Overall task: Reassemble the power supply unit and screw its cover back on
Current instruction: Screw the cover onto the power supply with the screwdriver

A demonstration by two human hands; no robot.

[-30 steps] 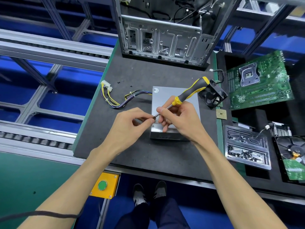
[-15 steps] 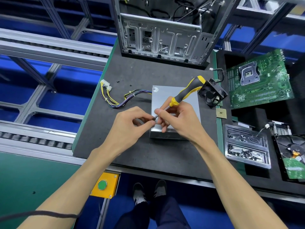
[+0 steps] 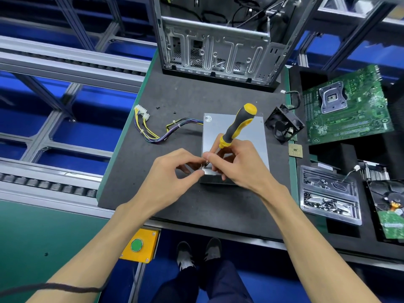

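Fingers (image 3: 220, 138) of two hands steady one screwdriver (image 3: 238, 125).

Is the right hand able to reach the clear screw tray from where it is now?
Probably yes. The screw tray lies open to the right of the right hand with nothing between them, but that hand grips the screwdriver, so it must free fingers first.

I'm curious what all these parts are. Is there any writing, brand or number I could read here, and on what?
None can be read.
Round sticker on the power supply unit: print too small.
Motherboard: white markings blurred.
Hard drive: label blurred.
Green button on its yellow box: no text visible.
Screwdriver: no brand visible.
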